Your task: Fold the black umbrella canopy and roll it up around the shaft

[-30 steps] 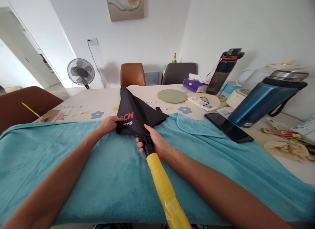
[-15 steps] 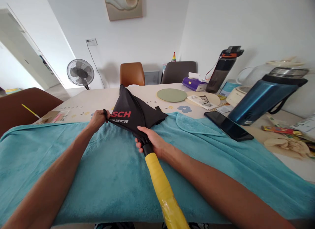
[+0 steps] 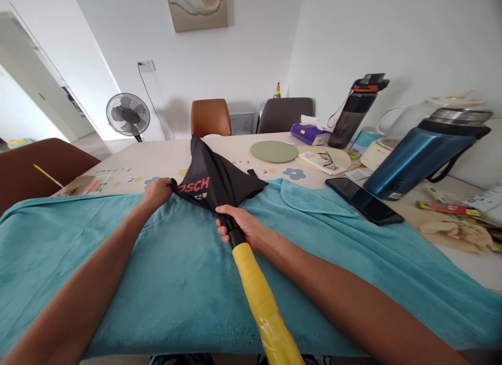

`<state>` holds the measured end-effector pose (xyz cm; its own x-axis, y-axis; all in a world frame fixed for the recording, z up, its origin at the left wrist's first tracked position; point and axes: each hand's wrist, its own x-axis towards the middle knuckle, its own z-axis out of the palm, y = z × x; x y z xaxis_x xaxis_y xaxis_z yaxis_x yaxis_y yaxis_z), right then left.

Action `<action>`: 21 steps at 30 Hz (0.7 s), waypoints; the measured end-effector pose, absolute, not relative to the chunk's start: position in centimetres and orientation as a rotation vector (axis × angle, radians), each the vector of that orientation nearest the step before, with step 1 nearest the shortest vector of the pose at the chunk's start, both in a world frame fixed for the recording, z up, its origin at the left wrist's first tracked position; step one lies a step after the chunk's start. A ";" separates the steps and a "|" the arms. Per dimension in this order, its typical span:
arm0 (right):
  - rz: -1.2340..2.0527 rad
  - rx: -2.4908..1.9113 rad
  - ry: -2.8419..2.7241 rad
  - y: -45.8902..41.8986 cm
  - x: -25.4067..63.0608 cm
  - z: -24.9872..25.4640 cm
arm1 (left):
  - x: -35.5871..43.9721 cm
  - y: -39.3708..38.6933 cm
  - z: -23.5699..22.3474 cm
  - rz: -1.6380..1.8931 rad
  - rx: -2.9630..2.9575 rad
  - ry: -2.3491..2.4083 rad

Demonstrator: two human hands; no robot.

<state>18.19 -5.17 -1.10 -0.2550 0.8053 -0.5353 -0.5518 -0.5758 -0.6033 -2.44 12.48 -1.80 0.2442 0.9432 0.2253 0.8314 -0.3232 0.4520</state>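
Observation:
A black umbrella (image 3: 219, 174) with red and white lettering lies partly folded across the table, its tip pointing away from me. Its thick handle (image 3: 261, 297) is wrapped in yellow and runs down toward the bottom edge of the view. My right hand (image 3: 241, 224) is closed around the black neck just above the yellow wrap, thumb on top. At the left, my left hand (image 3: 157, 192) pinches the edge of the canopy and holds that panel out sideways. The fingertips of my left hand are partly hidden.
A teal blanket (image 3: 164, 286) covers the near part of the table. At the right lie a phone (image 3: 364, 200), a blue bottle (image 3: 419, 153), a dark bottle (image 3: 356, 111) and a purple tissue pack (image 3: 309, 134). A green round mat (image 3: 273, 151) lies beyond the umbrella.
My left hand has turned and shifted slightly right, and the canopy edge is more folded under it. The lettering has moved a little and is partly creased. My right hand keeps its grip.

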 end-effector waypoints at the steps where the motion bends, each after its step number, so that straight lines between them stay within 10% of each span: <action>1: 1.928 -1.060 -0.370 -5.2 18.2 -1.1 | -2.5 12.5 -1.6 0.765 2.279 1.732; 7: 1.904 -1.077 -0.394 -5.1 18.0 -1.3 | 0.4 9.9 -0.1 1.273 2.337 1.461; 21: 1.899 -1.029 -0.429 -5.0 18.0 -1.8 | 5.5 6.5 -7.3 0.799 2.688 1.222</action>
